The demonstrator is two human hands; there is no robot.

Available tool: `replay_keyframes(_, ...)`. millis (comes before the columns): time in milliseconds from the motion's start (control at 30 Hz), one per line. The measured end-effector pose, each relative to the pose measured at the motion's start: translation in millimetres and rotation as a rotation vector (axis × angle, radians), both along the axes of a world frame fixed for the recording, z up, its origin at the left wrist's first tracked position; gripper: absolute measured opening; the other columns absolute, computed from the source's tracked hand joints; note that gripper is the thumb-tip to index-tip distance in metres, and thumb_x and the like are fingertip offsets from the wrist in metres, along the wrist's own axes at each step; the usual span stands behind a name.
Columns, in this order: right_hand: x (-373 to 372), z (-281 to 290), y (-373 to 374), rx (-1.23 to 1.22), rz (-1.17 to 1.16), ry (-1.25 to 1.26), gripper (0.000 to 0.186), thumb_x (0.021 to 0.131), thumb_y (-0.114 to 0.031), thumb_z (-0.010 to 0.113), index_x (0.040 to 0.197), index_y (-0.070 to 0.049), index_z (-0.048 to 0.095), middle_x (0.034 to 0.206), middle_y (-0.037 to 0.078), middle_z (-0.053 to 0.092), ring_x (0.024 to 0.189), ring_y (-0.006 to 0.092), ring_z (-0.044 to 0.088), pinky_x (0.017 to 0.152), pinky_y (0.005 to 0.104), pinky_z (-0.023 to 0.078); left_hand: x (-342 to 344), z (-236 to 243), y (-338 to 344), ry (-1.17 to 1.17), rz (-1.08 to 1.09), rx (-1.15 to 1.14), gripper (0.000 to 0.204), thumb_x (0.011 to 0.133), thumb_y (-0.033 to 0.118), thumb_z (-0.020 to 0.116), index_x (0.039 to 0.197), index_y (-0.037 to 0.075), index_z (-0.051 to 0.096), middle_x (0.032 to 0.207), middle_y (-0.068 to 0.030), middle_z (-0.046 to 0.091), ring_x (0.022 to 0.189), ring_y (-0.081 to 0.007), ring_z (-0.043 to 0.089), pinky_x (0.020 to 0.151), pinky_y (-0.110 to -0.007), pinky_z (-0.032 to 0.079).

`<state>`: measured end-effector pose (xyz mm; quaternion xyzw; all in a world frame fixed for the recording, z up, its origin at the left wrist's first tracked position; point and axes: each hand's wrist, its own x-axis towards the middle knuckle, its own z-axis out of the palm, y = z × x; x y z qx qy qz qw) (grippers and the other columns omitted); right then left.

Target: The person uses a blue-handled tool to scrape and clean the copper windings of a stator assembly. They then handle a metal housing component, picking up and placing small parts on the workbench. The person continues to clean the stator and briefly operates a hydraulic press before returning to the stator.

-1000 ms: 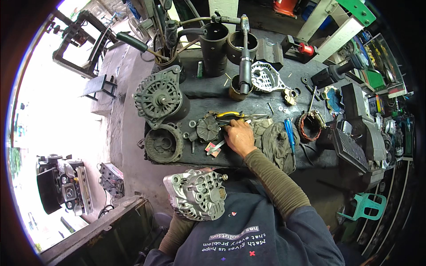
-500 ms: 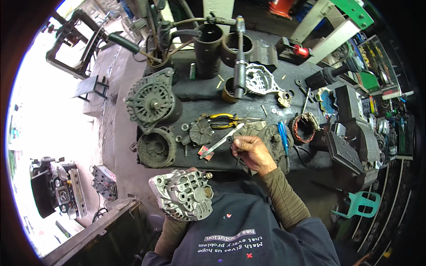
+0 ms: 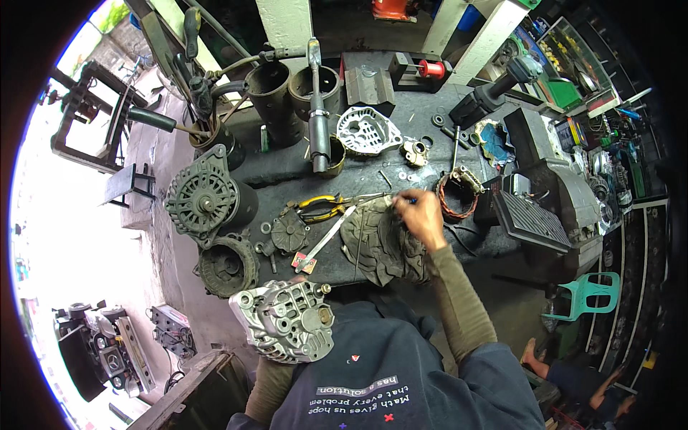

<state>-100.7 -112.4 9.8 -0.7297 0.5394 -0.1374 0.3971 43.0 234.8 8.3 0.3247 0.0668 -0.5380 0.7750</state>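
Observation:
A silver alternator (image 3: 287, 322) rests in my left hand, held close against my shirt. That hand is nearly all hidden beneath the housing; its sleeve (image 3: 272, 383) shows below. Over the workbench, my right hand (image 3: 423, 217) is closed, fingertips pinched, on a blue-handled screwdriver (image 3: 412, 201); only a bit of blue shows at the fingers. Under and beside this hand lies a crumpled dark cloth (image 3: 380, 244). Left of the cloth are a flat metal strip (image 3: 326, 236), yellow-handled pliers (image 3: 320, 208) and a small red box (image 3: 304, 263).
A large alternator (image 3: 206, 201) and an open housing (image 3: 228, 266) stand on the left. A copper-wound stator (image 3: 459, 195) sits right of my hand. Behind are a silver end cover (image 3: 367, 132) and metal cans (image 3: 274, 100). Another person (image 3: 573, 373) is at lower right.
My right hand has moved right across the cloth to where the blue screwdriver lay. The small dark round part in its fingers no longer shows. The view has shifted right; the alternator stays in my left hand.

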Motion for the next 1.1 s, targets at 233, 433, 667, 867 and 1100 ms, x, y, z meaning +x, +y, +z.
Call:
replay_keyframes(233,9,-25,-52,-0.372,0.089,0.212,0.028,0.087,-0.023,0.079,0.103,0.0,0.08,0.097,0.028,0.077,0.094,0.0449,0.076,0.087,0.0521,0.058,-16,15,-13,0.211,-0.053,-0.132,0.074,0.108,0.054,0.051,0.149,-0.007,0.05,0.134,-0.0217,0.068,0.12,-0.0335,0.071,0.102,-0.048,0.062)
replay_keyframes(433,2,53,-7,-0.05,0.11,-0.09,0.029,0.094,-0.02,0.079,0.115,0.001,0.078,0.098,0.018,0.079,0.089,0.0254,0.076,0.08,0.0381,0.059,-16,25,-28,0.229,-0.078,-0.18,0.077,0.107,0.056,0.053,0.15,-0.008,0.049,0.136,-0.0231,0.067,0.121,-0.0341,0.071,0.102,-0.047,0.063)
replay_keyframes(667,-31,134,97,0.165,0.684,-0.582,0.034,0.088,0.0,0.082,0.122,0.0,0.075,0.1,0.009,0.074,0.085,0.0165,0.072,0.078,0.031,0.059,-10,43,-45,0.283,-0.107,-0.188,0.07,0.106,0.051,0.056,0.147,-0.005,0.049,0.131,-0.0238,0.068,0.117,-0.035,0.073,0.095,-0.048,0.066)
replay_keyframes(867,-30,130,103,0.029,0.626,-0.607,0.024,0.087,0.0,0.08,0.111,0.0,0.074,0.096,0.01,0.072,0.08,0.0189,0.071,0.074,0.0322,0.057,-13,52,-57,0.161,-0.166,-0.166,0.067,0.108,0.051,0.053,0.143,-0.007,0.052,0.125,-0.0236,0.071,0.114,-0.0348,0.074,0.095,-0.046,0.065)
replay_keyframes(1100,-35,125,108,0.036,0.589,-0.618,0.023,0.086,0.0,0.08,0.108,0.001,0.074,0.092,0.01,0.071,0.078,0.0182,0.069,0.072,0.0324,0.056,-14,51,-55,0.142,-0.187,-0.194,0.07,0.108,0.053,0.052,0.144,-0.008,0.053,0.127,-0.0231,0.07,0.114,-0.0328,0.074,0.096,-0.045,0.065)
